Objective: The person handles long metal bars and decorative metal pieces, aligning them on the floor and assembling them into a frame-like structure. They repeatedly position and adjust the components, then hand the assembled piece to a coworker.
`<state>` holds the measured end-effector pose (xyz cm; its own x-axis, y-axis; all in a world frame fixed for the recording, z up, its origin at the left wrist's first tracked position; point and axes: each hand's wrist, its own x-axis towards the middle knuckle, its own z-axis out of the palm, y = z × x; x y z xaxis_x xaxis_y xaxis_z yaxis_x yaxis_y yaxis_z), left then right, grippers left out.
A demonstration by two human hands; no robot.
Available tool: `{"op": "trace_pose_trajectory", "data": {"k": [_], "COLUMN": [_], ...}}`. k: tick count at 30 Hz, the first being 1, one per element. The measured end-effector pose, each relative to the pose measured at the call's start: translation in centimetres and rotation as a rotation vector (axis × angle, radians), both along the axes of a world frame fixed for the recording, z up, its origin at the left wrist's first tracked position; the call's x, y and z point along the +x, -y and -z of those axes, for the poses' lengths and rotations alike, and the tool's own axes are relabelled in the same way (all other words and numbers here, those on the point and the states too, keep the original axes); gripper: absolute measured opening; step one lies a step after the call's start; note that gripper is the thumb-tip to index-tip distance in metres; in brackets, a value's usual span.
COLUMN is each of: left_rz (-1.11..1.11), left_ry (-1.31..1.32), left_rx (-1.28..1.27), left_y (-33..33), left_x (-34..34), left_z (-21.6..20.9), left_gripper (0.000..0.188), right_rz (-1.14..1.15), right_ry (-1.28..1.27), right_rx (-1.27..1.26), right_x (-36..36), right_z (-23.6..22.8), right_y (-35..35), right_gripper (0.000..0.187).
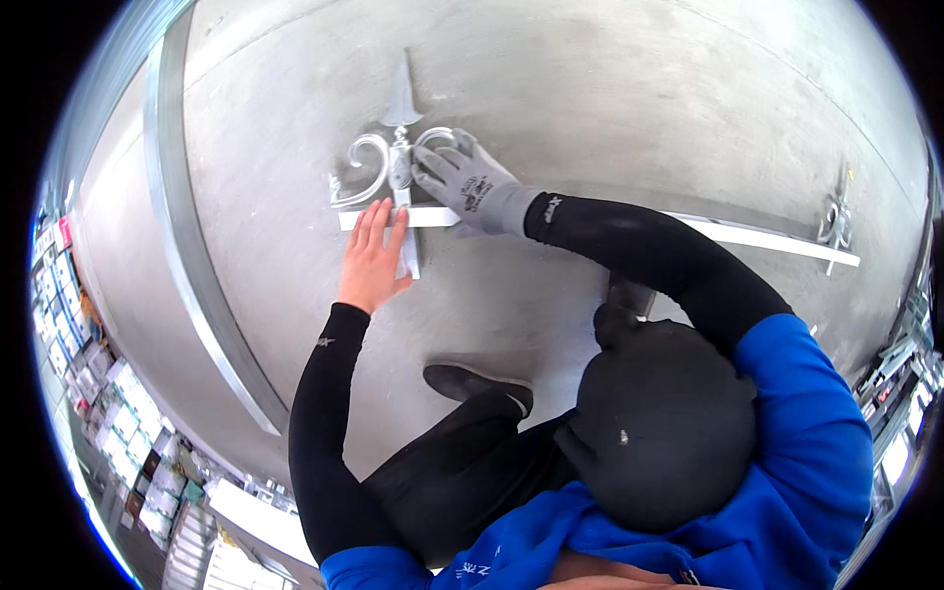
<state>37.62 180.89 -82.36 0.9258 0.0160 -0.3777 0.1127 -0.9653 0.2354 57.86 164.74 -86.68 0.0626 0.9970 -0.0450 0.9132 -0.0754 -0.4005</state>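
A silvery metal spear-point ornament [400,169] with curled scrolls on both sides lies on the grey floor. Its lower stem crosses one end of a long pale metal bar [752,234]. My right hand [467,187], in a grey work glove, has its fingers bent over the right scroll beside the central stem and covers part of it. My bare left hand [372,254] lies flat across the bar next to the stem, fingers stretched out and thumb apart. A second, smaller-looking scrolled ornament [836,224] sits at the bar's far right end.
A long grey metal beam [187,226] runs along the floor at the left. My shoe [477,385] and bent black-clad knee [669,423] are close behind the bar. Stacked goods [128,433] stand at the lower left, and metal lengths [890,379] lie at the right edge.
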Motion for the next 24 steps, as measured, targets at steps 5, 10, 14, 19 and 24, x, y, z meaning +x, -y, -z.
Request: {"op": "trace_pose_trajectory", "data": {"k": [5,10,14,19,24], "left_rz": [-0.074,-0.117,-0.142,-0.235,-0.325], "left_ry": [-0.065,0.046,0.031,0.037,-0.013], "left_rx": [0.003,0.031,0.074,-0.062,-0.095], "left_y": [1.2,1.0,1.4,0.3,0.5], "left_x": [0.8,-0.3,0.7,2.6,1.8], "left_z": [-1.7,0.1,0.2,0.3,3.0], "left_gripper": [0.107,0.105,0.102,0.097,0.093], "right_rz": [0.174,0.645,0.567,0.882,0.852], "right_ry": [-0.164,-0.648,-0.727,-0.882,-1.239], "right_rx": [0.24,-0.165,-0.344,0.066,0.008], "right_x": [1.5,4.1,5.4,8.9,17.4], "right_z": [1.9,-0.5,0.8,8.3,4.2], "right_y": [0.5,0.1,-3.0,-5.3,-6.5], "right_gripper": [0.076,0.058,0.051,0.034,0.019]}}
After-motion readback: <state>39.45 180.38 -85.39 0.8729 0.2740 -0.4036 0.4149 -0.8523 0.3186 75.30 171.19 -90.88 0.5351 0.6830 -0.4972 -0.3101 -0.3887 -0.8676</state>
